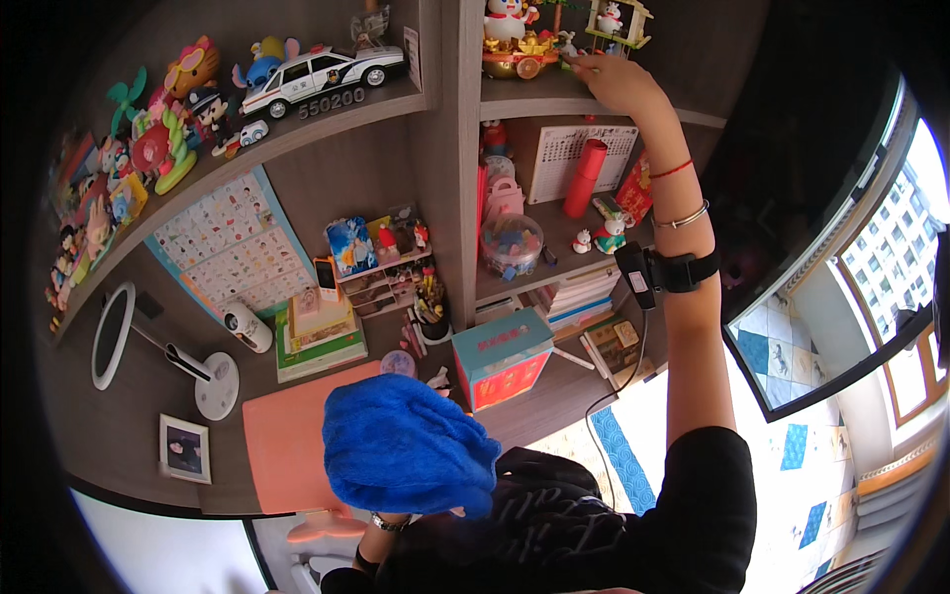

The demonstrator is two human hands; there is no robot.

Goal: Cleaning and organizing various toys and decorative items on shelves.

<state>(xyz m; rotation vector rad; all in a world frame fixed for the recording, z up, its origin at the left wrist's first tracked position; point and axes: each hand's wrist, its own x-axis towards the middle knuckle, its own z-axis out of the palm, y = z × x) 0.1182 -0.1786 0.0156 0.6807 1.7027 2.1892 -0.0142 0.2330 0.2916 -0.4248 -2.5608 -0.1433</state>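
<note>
A blue plush cloth (408, 445) covers nearly all of my left hand (458, 511); just a fingertip and the wrist with its metal watch show below it. The cloth hangs in folds in front of my black shirt, over a pink desk mat (286, 438). High on the right, my right hand (627, 83) reaches onto an upper shelf (542, 108). Its fingertips are beside a gold and red cart ornament (519, 63) that carries a white snowman figure (507, 21). Whether they grip a small piece there is too unclear to see. A small hut ornament (620, 26) stands behind that hand.
Figurines and a white toy police car (323, 78) crowd the upper left shelf. On the desk stand a lamp (217, 386), stacked books (319, 341) and a teal-and-red box (505, 356). A cable (594, 405) hangs from the device on my right forearm (636, 276).
</note>
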